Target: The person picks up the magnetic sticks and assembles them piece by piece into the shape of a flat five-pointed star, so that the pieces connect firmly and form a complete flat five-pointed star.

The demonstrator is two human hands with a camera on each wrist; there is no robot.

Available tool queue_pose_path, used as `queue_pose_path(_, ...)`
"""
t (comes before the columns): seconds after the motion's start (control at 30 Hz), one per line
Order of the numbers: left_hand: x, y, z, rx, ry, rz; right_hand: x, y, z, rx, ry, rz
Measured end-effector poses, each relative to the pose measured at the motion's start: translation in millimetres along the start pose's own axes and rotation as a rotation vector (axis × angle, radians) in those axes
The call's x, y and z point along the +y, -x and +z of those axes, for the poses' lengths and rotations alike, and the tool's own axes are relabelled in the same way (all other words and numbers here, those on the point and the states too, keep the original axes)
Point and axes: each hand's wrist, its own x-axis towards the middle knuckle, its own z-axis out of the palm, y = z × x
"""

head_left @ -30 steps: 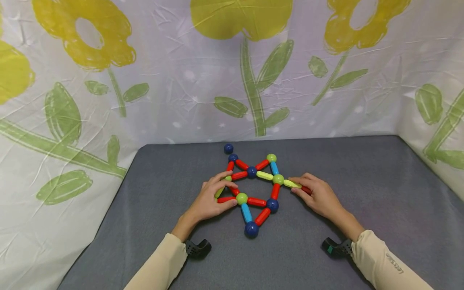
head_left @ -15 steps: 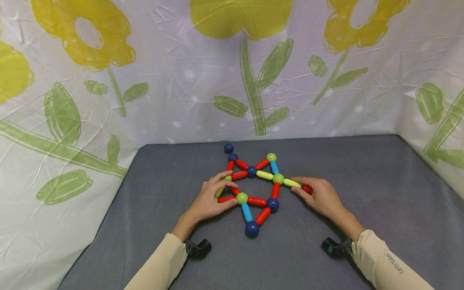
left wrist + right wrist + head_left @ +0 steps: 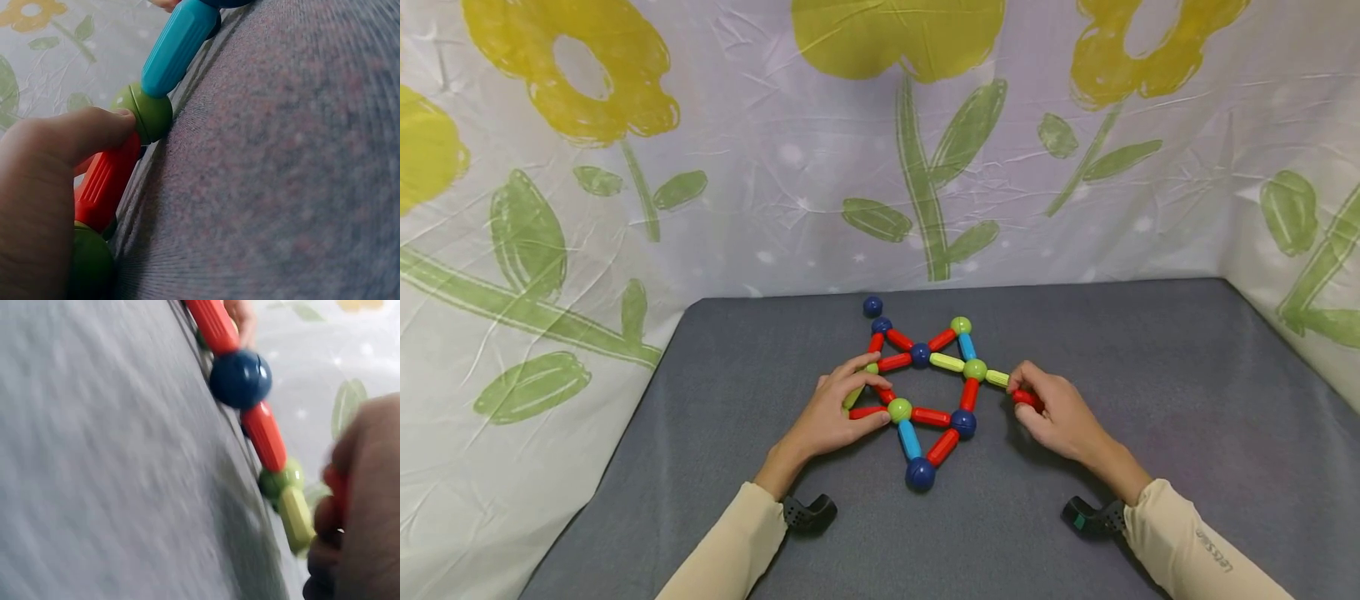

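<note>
A magnetic rod-and-ball structure [image 3: 930,417] lies on the grey table, with red, blue and yellow-green rods joined by green and dark blue balls. My left hand [image 3: 832,412] holds its left side, thumb against a red rod [image 3: 107,187] beside a green ball [image 3: 150,114]; the fingers cover part of that corner. My right hand [image 3: 1060,410] pinches a loose red rod [image 3: 1026,400] at the outer end of the yellow-green rod [image 3: 997,377] that sticks out rightward. In the right wrist view, a dark shape [image 3: 319,584] shows under the curled fingers.
A loose dark blue ball [image 3: 872,307] sits at the table's back edge, just behind the structure's upper left corner ball [image 3: 882,326]. A flower-printed cloth [image 3: 760,167] hangs behind the grey table [image 3: 1187,358] and along its sides.
My right hand has drawn slightly right off the yellow-green rod, its fingers curling more around the red rod, which now points differently. The left hand and the structure stay nearly still.
</note>
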Motion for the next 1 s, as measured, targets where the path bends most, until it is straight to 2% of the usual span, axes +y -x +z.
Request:
queue_pose_path(0.17, -0.9, 0.2, -1.2, -0.001, 0.003, 0.005, -8, 0.0, 10, -0.098, 0.017, -0.148)
queue_pose_path(0.27, -1.7, 0.3, -2.7, 0.001, 0.009, 0.013, -9, -0.6, 13, -0.121, 0.001, -0.184)
queue_pose_path(0.43, -5.5, 0.5, -6.1, -0.009, 0.014, 0.024, -9, -0.5, 13, -0.155, 0.01, -0.16)
queue_pose_path(0.67, -11.0, 0.2, -9.8, -0.024, 0.029, 0.041, -11, 0.7, 12, -0.188, 0.045, -0.07)
queue_pose_path(0.87, -11.1, 0.3, -10.6, -0.031, 0.026, 0.026, -13, 0.8, 11, -0.2, 0.114, -0.112)
queue_pose_path(1.0, -11.2, 0.4, -10.0, -0.027, 0.029, 0.02, -12, 1.1, 11, -0.205, 0.054, -0.113)
